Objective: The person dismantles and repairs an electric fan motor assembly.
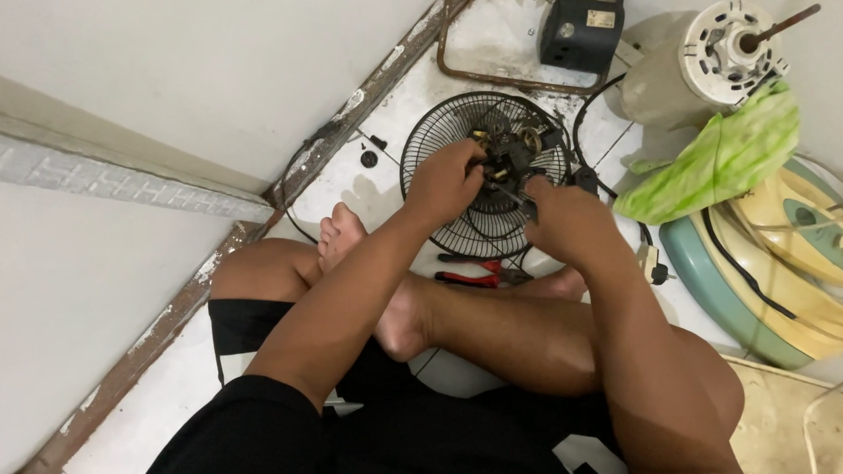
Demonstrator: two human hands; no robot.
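Observation:
I sit cross-legged on a white tiled floor. A round black wire fan grille (pixel 445 138) lies in front of me. My left hand (pixel 446 181) grips a small dark motor part with brass-coloured pieces (pixel 513 144) held over the grille's centre. My right hand (pixel 563 215) is closed on a slim metal tool (pixel 513 197) whose tip points at that part. Both hands meet above the grille.
Red-handled pliers (pixel 472 277) lie by my feet. A white fan motor with shaft (pixel 704 64) and a green cloth (pixel 723 160) sit at the right, above stacked cream and teal fan housings (pixel 789 272). A black box (pixel 580 28) and rusty frame (pixel 504 78) stand behind.

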